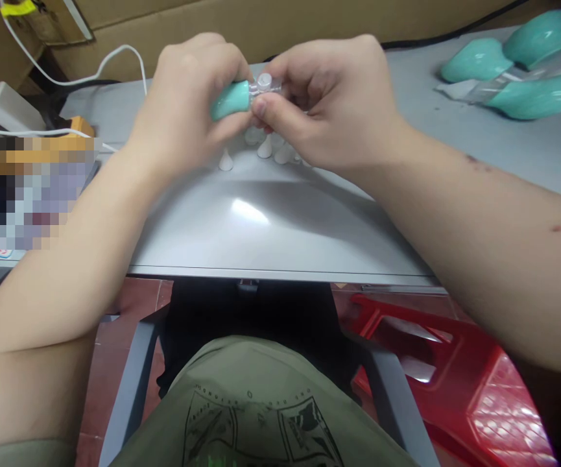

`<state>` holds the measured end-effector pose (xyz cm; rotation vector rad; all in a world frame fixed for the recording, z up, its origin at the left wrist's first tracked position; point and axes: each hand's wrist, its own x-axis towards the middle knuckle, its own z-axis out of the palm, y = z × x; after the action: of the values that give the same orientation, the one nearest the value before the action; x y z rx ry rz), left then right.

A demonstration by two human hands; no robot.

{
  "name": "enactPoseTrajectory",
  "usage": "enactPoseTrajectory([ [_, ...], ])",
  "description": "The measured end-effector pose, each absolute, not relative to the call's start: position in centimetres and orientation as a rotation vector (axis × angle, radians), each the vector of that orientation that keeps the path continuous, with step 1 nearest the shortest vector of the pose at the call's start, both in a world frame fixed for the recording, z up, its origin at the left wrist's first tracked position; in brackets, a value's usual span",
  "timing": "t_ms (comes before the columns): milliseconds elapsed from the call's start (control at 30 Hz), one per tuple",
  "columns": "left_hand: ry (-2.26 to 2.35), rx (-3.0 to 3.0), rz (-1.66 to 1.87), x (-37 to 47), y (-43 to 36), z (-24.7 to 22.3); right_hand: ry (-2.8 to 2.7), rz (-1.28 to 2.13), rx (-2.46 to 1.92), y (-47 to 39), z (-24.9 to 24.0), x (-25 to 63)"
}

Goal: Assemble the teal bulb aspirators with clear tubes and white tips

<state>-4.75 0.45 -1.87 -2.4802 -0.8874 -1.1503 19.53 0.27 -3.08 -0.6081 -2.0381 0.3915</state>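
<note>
My left hand [192,97] is closed around a teal squeeze bulb [233,100], held over the table. A clear plastic neck [257,91] with a small round white part [264,79] sticks out of the bulb's right end. The thumb and fingers of my right hand [331,97] pinch this clear neck, hiding its far end. Just below my hands, several small white cone-shaped tips [226,160] stand on the table, some partly covered by my right hand.
More teal bulbs [537,94] with clear necks lie on the grey-white table [197,240] at the back right. A white charger [10,107] and cables are at the left, beside a blurred-out object [49,201]. Cardboard [129,35] stands behind. A red plastic stool [465,376] is below right.
</note>
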Motion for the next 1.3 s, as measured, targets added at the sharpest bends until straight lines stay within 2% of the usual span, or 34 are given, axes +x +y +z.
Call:
enactPoseTrajectory([
  [67,-0.878,-2.556,-1.052,-6.0,0.9,-1.2,-2.005,0.471,-0.593,0.1,-3.0,19.2],
  [167,-0.856,-2.434,-1.205,-8.1,0.9,0.2,-2.034,0.52,-0.579,-0.1,-2.8,19.1],
  [300,-1.105,-2.57,-1.149,-9.4,0.2,1.3,-2.29,0.28,-0.6,0.1,-3.5,18.6],
  [400,-1.2,-2.726,-1.055,-9.1,0.3,0.8,-2.462,0.161,-0.526,0.1,-4.6,17.6],
  [533,-1.168,-2.805,-1.037,-8.0,0.9,-0.6,-2.462,0.214,-0.48,0.1,-5.2,16.8],
  [733,-1.146,-2.865,-1.005,-6.9,0.3,-1.2,-2.414,0.207,-0.514,0.2,-2.5,19.6],
  [900,-1.083,-2.898,-1.014,-5.8,-0.5,-1.2,-2.137,0.357,-0.556,0.6,-0.8,21.7],
  [1167,-1.067,-2.848,-1.093,-4.5,-1.6,-1.1,-1.82,0.733,-0.486,1.5,-2.0,20.0],
  [1300,-1.048,-2.868,-1.188,-4.2,-1.6,-1.1,-1.866,0.716,-0.378,0.8,-1.9,20.1],
])
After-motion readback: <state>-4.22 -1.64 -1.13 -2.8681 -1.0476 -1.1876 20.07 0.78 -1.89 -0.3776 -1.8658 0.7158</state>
